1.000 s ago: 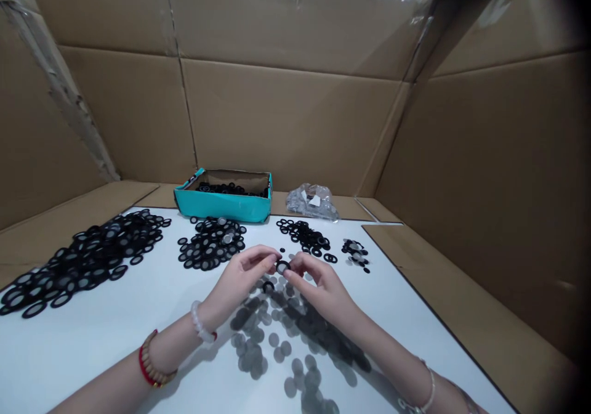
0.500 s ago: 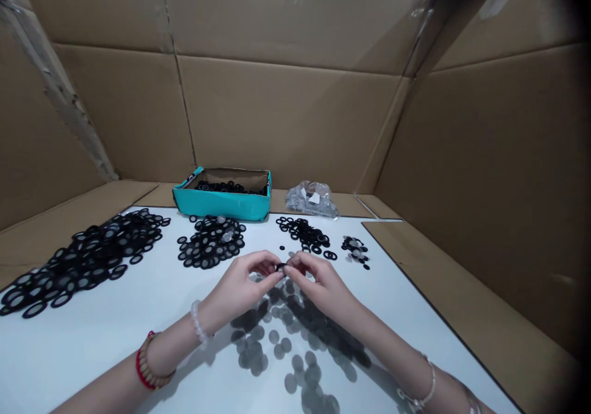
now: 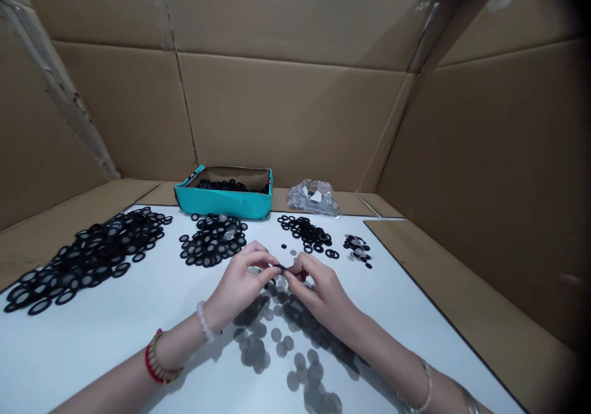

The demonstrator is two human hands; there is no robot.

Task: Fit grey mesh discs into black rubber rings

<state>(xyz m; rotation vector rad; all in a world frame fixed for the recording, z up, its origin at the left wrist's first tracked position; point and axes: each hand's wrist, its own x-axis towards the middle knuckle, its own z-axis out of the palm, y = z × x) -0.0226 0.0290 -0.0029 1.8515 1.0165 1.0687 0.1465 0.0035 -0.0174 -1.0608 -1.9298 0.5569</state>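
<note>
Between my two hands is a small black ring (image 3: 281, 268), seen nearly edge-on. The thumb and fingers of my left hand (image 3: 244, 281) pinch its left side. My right hand (image 3: 321, 288) pinches the right side, fingertips almost meeting the left ones. Whether a disc sits inside the ring I cannot tell. Beneath and in front of the hands, many thin grey translucent discs (image 3: 308, 374) lie scattered on the white tabletop (image 3: 194, 365), partly in the shadow of my hands. Just beyond the fingers are a small dark disc (image 3: 283, 246) and a pale one.
A long pile of black rings with grey centres (image 3: 92, 257) spreads along the left. Behind my hands lie a second such pile (image 3: 213, 241), black rings (image 3: 307, 232) and a small mixed heap (image 3: 357, 247). A teal box (image 3: 224, 203) and plastic bag (image 3: 313, 197) stand before cardboard walls (image 3: 286, 112).
The ring has tilted from showing its opening to nearly edge-on between my fingertips. My left hand is slightly higher and the view has shifted a little.
</note>
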